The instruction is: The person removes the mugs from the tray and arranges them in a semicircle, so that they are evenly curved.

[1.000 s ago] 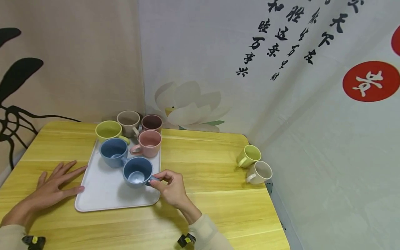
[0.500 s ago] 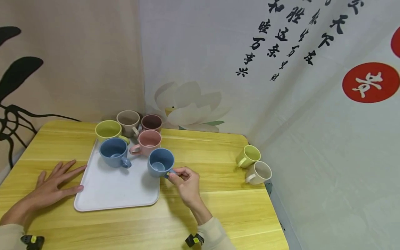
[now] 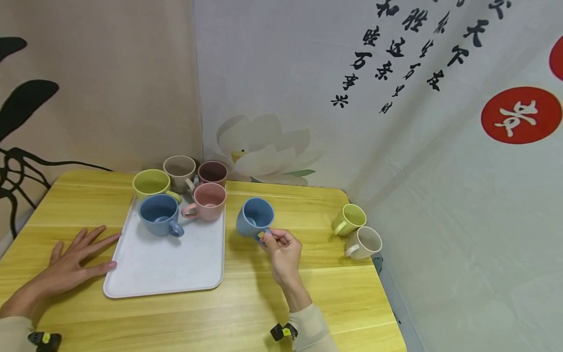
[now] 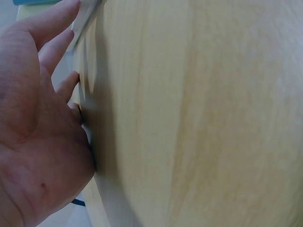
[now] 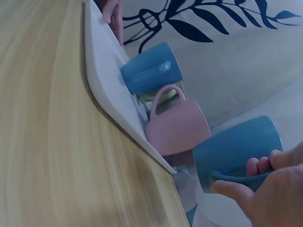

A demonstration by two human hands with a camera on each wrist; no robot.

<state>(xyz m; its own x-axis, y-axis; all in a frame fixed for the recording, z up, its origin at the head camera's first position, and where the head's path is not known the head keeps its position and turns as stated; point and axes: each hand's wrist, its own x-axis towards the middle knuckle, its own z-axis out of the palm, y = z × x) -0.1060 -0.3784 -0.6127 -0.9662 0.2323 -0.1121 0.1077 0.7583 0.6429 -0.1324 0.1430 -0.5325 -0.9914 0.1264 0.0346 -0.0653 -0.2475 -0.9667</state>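
Observation:
My right hand (image 3: 286, 256) pinches a blue mug (image 3: 252, 219) by its handle, a little above the table just right of the tray; the right wrist view shows thumb and fingers on that handle. My left hand (image 3: 78, 256) lies with fingers spread, thumb and index finger at the left edge of a white tray (image 3: 189, 269). On the tray a second blue mug (image 3: 156, 220) stands beside a pink mug (image 3: 213, 205). Behind them are a yellow-green mug (image 3: 151, 183), a grey-beige mug (image 3: 179, 171) and a dark maroon mug (image 3: 213, 171), their bases partly hidden.
Near the table's right edge stand a smaller yellow-green mug (image 3: 343, 227) and a cream mug (image 3: 361, 250), close together. A fabric backdrop (image 3: 264, 73) with printed characters and a lotus hangs behind the wooden table (image 3: 176, 322).
My right hand has carried the blue mug rightward and away from me, from above the tray to past its right edge. The left hand and the other mugs have stayed put.

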